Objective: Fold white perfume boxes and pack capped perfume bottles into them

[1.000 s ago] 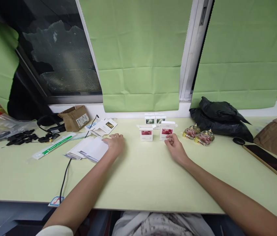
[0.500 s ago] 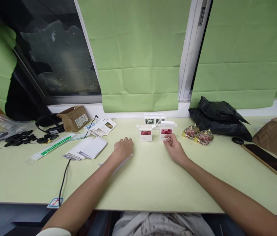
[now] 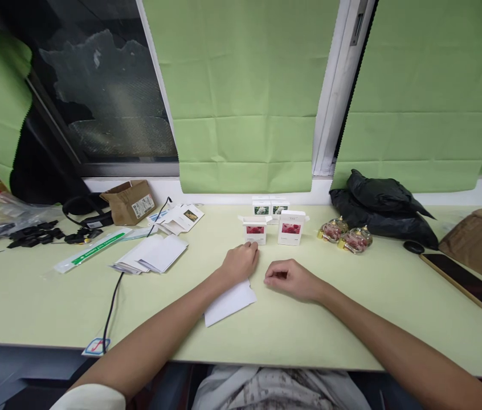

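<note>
Pale green bench (image 3: 352, 319) at frame centre: left hand (image 3: 241, 263), fingers flat, should pin the white card (image 3: 229, 302) while the loosely curled, empty right hand (image 3: 291, 279) lifts 1 edge.

Flat white card (image 3: 229, 302) on pale green table (image 3: 266, 324), under left hand (image 3: 241, 263).
Lies flat and skewed, near the front edge, far corner pinned beneath the palm, near corner free. Plain, unfolded, blank on top. Just in front of small white box (image 3: 254, 230) with red picture, standing upright, flaps open.
</note>
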A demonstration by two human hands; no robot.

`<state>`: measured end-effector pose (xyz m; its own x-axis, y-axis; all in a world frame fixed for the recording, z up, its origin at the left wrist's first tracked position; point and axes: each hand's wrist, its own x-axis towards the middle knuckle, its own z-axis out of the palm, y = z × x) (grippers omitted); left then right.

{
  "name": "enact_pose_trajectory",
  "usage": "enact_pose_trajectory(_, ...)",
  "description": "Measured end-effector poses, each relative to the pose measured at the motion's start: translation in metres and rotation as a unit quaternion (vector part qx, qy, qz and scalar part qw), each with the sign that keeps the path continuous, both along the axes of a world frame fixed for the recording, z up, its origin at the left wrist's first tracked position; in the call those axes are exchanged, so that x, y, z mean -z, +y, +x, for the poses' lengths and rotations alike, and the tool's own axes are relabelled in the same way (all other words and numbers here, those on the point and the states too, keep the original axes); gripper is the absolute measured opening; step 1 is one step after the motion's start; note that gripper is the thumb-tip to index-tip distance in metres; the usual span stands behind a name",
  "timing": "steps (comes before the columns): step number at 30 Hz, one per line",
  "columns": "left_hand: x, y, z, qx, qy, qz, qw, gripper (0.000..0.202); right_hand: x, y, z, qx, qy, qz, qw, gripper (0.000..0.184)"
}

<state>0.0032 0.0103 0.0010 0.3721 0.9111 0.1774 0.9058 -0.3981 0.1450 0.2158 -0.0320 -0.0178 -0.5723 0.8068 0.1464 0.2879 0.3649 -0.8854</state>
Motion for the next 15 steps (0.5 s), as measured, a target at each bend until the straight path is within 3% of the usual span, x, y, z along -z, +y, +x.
enact_pose_trajectory(3, 0.004, 0.004, 0.001, -0.010, -0.018, -0.002, 1.000, 0.033, -0.004, -0.005, -0.005, -0.074, -0.011, -0.017, 0.997, 0.026)
enact_pose_trajectory(6, 0.006, 0.008, 0.000, -0.019, -0.037, -0.005, 0.999, 0.033, -0.007, -0.009, -0.007, -0.130, -0.019, 0.015, 0.991, 0.035)
enact_pose_trajectory(11, 0.006, 0.013, -0.003, -0.028, -0.059, -0.014, 0.998, 0.033, -0.009, -0.018, -0.012, -0.128, -0.106, 0.130, 0.978, 0.050)
enact_pose_trajectory(15, 0.001, 0.015, -0.009, -0.017, -0.071, -0.028, 0.997, 0.033, -0.011, -0.022, -0.014, -0.115, -0.144, 0.176, 0.967, 0.043)
